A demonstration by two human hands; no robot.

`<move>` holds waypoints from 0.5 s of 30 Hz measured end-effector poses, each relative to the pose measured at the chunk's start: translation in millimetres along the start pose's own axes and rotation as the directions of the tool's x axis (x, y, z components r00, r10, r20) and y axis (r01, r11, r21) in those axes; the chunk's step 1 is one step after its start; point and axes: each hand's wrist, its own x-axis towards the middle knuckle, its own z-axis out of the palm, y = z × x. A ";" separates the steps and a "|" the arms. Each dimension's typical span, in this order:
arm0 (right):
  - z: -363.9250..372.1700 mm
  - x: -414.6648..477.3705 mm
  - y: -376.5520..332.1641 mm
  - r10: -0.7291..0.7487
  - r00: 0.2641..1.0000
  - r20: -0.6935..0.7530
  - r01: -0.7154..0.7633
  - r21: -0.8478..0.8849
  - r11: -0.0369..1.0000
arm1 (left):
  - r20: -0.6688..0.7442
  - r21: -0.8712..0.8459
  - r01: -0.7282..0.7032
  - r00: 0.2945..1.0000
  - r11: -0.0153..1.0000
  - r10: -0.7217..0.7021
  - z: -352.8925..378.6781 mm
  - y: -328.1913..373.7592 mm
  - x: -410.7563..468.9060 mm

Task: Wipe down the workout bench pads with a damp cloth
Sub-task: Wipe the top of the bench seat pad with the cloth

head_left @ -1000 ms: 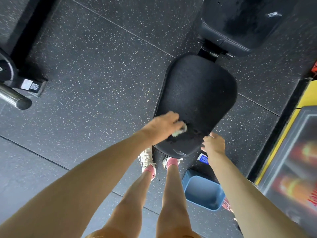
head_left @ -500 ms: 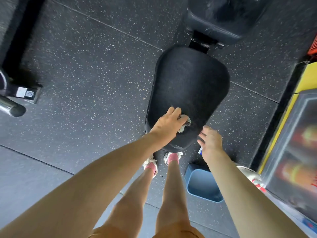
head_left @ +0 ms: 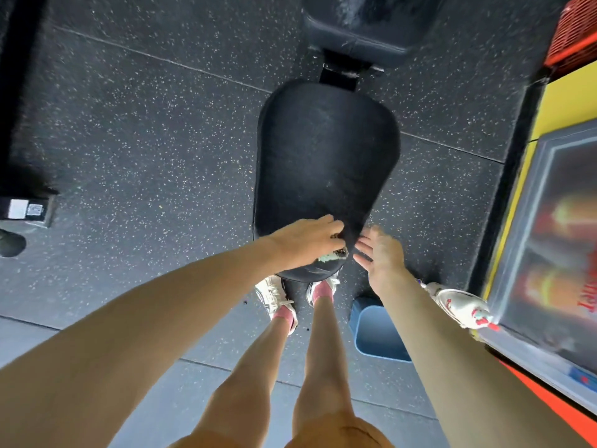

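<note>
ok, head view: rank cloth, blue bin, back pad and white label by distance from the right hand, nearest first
From the right hand:
1. cloth, just left, held by the left hand.
2. bin, on the floor below.
3. back pad, top of frame, past the seat.
4. label, far left.

Seat pad (head_left: 326,163) dead ahead, back pad (head_left: 365,27) beyond its far end, joined by a bracket (head_left: 339,76). My left hand (head_left: 303,244) is on the seat pad's near end with the cloth (head_left: 332,255) in it. My right hand (head_left: 378,253) is just right of that end, off the pad. Feet under the near end. Tub (head_left: 378,334) on the floor right of my feet, below my right forearm. Bottle (head_left: 458,305) right of the tub. Cabinet (head_left: 549,237) far right.
</note>
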 end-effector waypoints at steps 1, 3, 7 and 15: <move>0.5 -0.9 -0.5 0.003 1.000 0.006 -0.003 0.001 1.000 | -0.058 -0.041 0.132 0.989 0.990 -0.135 -4.1 -5.6 4.6; 0.3 -1.7 -1.1 0.007 1.000 0.004 -0.007 0.002 1.000 | -0.103 -0.118 0.340 0.930 0.933 -0.352 -8.9 -3.9 7.6; -2.1 2.0 1.1 -0.021 0.997 -0.068 0.023 0.038 0.999 | 0.040 -0.002 -0.088 0.995 0.996 0.088 -0.3 21.7 21.4; -11.1 8.5 9.8 -0.015 0.999 -0.033 0.019 0.103 0.995 | 0.004 0.104 -0.026 1.000 0.994 0.026 -24.8 6.2 54.0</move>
